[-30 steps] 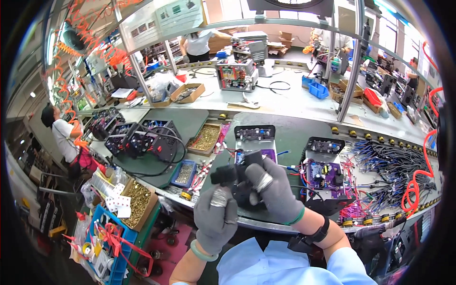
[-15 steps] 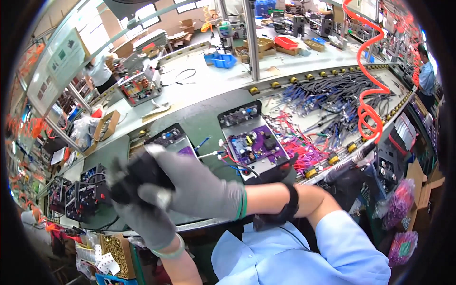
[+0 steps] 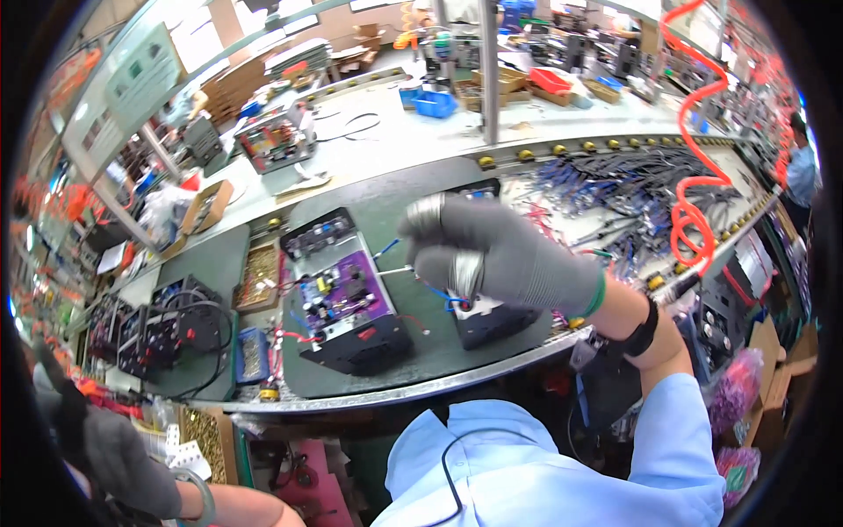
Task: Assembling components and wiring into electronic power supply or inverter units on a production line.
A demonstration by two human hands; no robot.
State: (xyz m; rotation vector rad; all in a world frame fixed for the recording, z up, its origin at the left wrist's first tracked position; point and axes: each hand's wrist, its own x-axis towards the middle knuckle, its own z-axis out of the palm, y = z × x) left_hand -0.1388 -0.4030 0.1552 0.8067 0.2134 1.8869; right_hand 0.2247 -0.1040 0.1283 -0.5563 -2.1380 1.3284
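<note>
My right hand (image 3: pixel 500 255), in a grey glove with pale fingertips, hovers over the second open chassis (image 3: pixel 496 325). Its fingers are loosely bent and apart, with nothing visible in them; it hides much of that chassis. At the lower left edge my left hand (image 3: pixel 132 461), also gloved, is closed around a dark thing (image 3: pixel 61 400), which is too blurred and shadowed to name. Between the hands, on the green mat, stands a black-ended chassis (image 3: pixel 360 347) with a purple circuit board (image 3: pixel 347 290) and loose wires.
Black assembled units (image 3: pixel 162 338) with cables stand at left. Beside them are a blue bin (image 3: pixel 252 356) and a tray of small parts (image 3: pixel 259 277). Bundled dark cables (image 3: pixel 632 189) lie at right, under a coiled orange hose (image 3: pixel 694 228). A box of brass-coloured parts (image 3: pixel 204 439) sits below.
My hands, together over a black thing before, have parted. The left has gone down to the lower left; the right has moved rightward over the second chassis. The first chassis is now uncovered.
</note>
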